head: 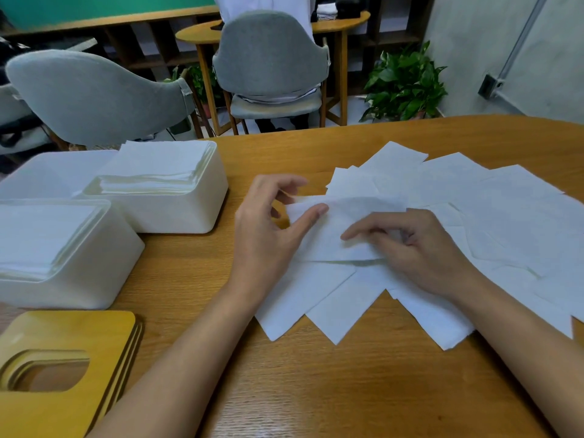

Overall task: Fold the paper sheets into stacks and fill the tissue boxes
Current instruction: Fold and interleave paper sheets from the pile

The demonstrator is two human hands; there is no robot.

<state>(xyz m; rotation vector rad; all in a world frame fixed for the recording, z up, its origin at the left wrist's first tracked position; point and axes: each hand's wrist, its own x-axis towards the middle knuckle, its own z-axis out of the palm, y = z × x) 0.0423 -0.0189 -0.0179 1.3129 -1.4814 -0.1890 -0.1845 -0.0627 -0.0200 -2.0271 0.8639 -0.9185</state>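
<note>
Several white paper sheets (493,216) lie fanned across the wooden table (316,390) at the right. On top of them sits a partly folded sheet (335,229). My left hand (268,226) pinches its left edge between thumb and fingers. My right hand (410,245) lies on the sheet's right part with curled fingers gripping the paper. Two white tissue boxes stand at the left, one nearer (82,279) and one farther (189,213), each filled with stacked white sheets.
A third white box (38,175) stands behind them at the far left. Stacked wooden lids (72,339) with oval openings lie at the front left. Grey chairs (94,96), another table and a potted plant (404,83) stand beyond the table's far edge.
</note>
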